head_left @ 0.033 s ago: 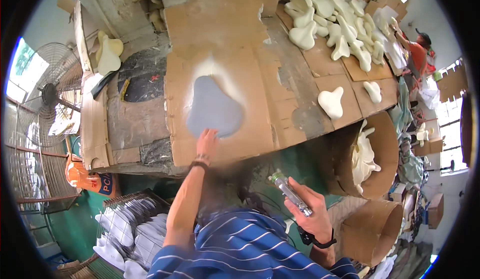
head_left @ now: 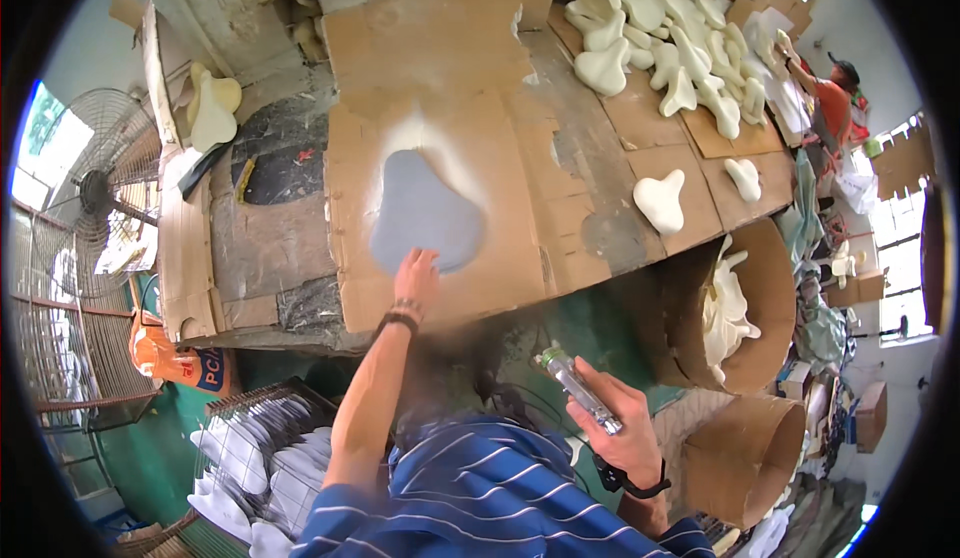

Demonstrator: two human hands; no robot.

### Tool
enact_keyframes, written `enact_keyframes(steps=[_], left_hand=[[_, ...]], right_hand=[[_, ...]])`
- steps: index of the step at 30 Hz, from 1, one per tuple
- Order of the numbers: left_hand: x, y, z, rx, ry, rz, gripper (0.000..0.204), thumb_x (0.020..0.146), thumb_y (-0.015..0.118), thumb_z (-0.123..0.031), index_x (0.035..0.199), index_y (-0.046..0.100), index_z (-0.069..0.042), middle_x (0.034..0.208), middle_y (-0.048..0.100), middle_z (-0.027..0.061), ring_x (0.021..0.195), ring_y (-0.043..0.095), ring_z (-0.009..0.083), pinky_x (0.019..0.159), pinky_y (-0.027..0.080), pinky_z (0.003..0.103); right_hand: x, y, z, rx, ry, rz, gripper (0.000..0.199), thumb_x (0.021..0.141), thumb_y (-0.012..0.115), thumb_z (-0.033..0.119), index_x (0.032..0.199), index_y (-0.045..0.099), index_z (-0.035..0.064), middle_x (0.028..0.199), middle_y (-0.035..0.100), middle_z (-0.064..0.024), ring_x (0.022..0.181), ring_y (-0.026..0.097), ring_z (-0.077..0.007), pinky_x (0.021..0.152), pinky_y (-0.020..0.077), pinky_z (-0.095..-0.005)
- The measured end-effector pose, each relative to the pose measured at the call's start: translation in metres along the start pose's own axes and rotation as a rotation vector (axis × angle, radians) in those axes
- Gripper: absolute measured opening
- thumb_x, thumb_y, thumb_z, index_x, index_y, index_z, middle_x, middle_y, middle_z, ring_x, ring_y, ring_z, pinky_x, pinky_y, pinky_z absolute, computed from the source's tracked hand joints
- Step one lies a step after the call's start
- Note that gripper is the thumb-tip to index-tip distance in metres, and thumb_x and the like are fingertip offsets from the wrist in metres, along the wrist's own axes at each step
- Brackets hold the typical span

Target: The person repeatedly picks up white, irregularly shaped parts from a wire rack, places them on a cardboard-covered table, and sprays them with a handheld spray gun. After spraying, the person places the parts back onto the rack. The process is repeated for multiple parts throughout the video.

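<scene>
A grey, smooth saddle-shaped pad (head_left: 425,208), its narrow end pointing away, lies on cardboard with a pale spray haze around it. At its near edge is my left hand (head_left: 416,283), its fingers closed on the rim; the thumb's grip is partly hidden. My right hand (head_left: 622,428) is wrapped round a silver spray gun (head_left: 580,390) with a green part at its front end. The gun is held over the floor gap in front of the bench, apart from the pad.
Cream saddle-shaped pads (head_left: 690,48) are heaped at the far right, two lying nearer. Cardboard drums (head_left: 775,308) stand at the right. A wire basket (head_left: 215,428) of whitish pads sits lower left, below a large fan (head_left: 97,193). Another person (head_left: 835,103) works far right.
My left hand has shifted very slightly away from me along the pad's near edge. The pad and the spray gun look nearly unchanged.
</scene>
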State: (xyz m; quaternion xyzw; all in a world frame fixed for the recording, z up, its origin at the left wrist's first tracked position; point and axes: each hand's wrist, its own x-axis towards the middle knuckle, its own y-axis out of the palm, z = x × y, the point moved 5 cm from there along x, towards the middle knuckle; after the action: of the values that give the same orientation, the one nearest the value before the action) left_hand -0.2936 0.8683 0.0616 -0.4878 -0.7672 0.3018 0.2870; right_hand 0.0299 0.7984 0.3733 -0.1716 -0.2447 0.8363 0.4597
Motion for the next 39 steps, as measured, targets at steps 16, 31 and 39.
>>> enact_keyframes(steps=[16,31,39], left_hand=[[0.062,0.089,-0.033,0.474,0.128,0.268,0.020,0.080,0.064,-0.004,0.100,0.064,-0.006,0.106,0.061,0.0139,0.102,0.063,0.0348,0.078,0.058,0.045],[0.046,0.099,-0.022,0.529,0.246,0.166,0.012,0.084,0.062,-0.008,0.095,0.062,-0.008,0.099,0.060,0.0109,0.093,0.063,0.0308,0.071,0.058,0.042],[0.027,0.093,-0.017,0.488,0.227,0.177,0.016,0.084,0.060,-0.008,0.100,0.061,-0.007,0.100,0.060,0.0107,0.094,0.062,0.0302,0.072,0.058,0.042]], right_hand=[[-0.021,0.004,-0.052,0.033,0.279,-0.115,0.057,0.084,0.075,0.003,0.138,0.059,0.0016,0.097,0.068,-0.0171,0.081,0.068,-0.0344,0.073,0.0535,-0.0381],[-0.021,0.013,-0.065,-0.001,0.239,-0.109,0.058,0.082,0.075,0.003,0.137,0.059,-0.0011,0.096,0.068,-0.0201,0.080,0.067,-0.0374,0.072,0.0526,-0.0401],[-0.019,0.021,-0.058,0.017,0.287,-0.058,0.056,0.083,0.076,0.003,0.136,0.060,-0.0013,0.095,0.067,-0.0205,0.079,0.066,-0.0374,0.072,0.0526,-0.0399]])
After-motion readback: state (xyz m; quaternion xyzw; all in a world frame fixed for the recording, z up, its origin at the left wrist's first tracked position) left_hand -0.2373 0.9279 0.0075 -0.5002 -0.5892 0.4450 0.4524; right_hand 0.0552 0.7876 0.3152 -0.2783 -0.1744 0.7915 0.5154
